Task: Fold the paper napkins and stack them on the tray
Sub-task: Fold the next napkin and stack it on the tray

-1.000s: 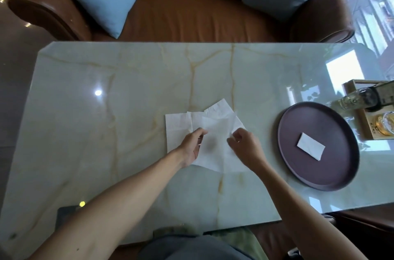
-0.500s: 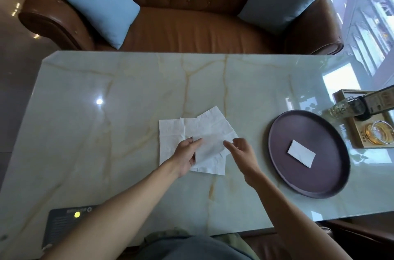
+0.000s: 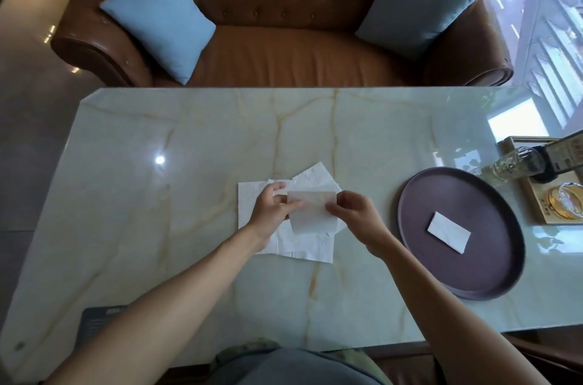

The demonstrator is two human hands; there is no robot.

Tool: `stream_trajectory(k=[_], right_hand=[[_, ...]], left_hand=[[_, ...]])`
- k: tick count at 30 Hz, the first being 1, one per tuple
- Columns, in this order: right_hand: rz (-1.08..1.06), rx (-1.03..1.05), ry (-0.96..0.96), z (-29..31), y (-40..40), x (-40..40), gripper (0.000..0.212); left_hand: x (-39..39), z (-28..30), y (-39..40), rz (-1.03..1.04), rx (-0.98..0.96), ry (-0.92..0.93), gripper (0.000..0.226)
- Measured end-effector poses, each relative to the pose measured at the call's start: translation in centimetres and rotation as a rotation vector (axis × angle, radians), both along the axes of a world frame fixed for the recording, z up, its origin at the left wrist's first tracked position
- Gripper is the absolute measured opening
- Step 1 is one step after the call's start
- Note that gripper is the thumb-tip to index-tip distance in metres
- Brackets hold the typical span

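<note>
A white paper napkin, folded over into a narrow strip, hangs lifted between both hands above the table's middle. My left hand pinches its left edge and my right hand pinches its right edge. Under them lie several unfolded white napkins, overlapping loosely on the marble. To the right sits a round dark purple tray with one small folded napkin lying near its centre.
The pale marble table runs wide left and right. A wooden tray with a glass bottle and an amber glass ashtray stands at the right edge. A brown leather sofa faces the far side. A dark device lies near left.
Both hands have lifted one napkin off the pile and folded it over; it now hangs as a narrow strip between them. The view has tilted, showing more sofa.
</note>
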State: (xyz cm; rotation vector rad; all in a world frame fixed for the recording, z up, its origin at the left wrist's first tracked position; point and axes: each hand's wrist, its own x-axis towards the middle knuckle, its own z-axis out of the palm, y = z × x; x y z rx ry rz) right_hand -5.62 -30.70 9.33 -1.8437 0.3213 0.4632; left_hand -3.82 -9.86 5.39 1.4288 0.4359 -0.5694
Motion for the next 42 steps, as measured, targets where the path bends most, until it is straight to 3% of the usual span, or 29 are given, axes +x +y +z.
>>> stream_trajectory(k=[3,6,11,14,16,21,25,31,42], right_hand=[[-0.015,-0.013,-0.017,0.5,-0.3,0.6,0.021],[-0.016,-0.002,-0.023,0.8,-0.3,0.7,0.015],[0.067,-0.158,-0.078,1.2,-0.6,1.1,0.011],[0.097,-0.194,-0.093,1.6,-0.5,1.2,0.032],[0.132,-0.228,-0.116,1.7,-0.3,1.4,0.039],[0.192,-0.419,-0.18,1.8,-0.2,2.0,0.006],[0.248,-0.499,-0.238,2.1,-0.3,2.0,0.008],[0.334,-0.478,-0.272,3.1,-0.4,2.6,0.008],[0.368,-0.434,-0.1,2.3,-2.6,3.2,0.013]], left_hand=[[0.5,0.2,0.2,-0.087,0.073,-0.117,0.072],[0.8,1.0,0.0,-0.179,0.186,-0.2,0.053],[0.9,1.2,0.5,-0.365,0.373,-0.298,0.029],[1.0,2.0,0.7,-0.41,0.458,-0.367,0.013],[1.1,2.4,0.7,-0.437,0.496,-0.399,0.011],[1.4,2.9,0.5,-0.473,0.596,-0.498,0.011],[1.6,3.8,0.3,-0.559,0.689,-0.589,0.011],[2.1,5.4,-0.7,-0.704,0.622,-0.553,0.023],[2.1,5.8,0.3,-0.591,0.505,-0.483,0.019]])
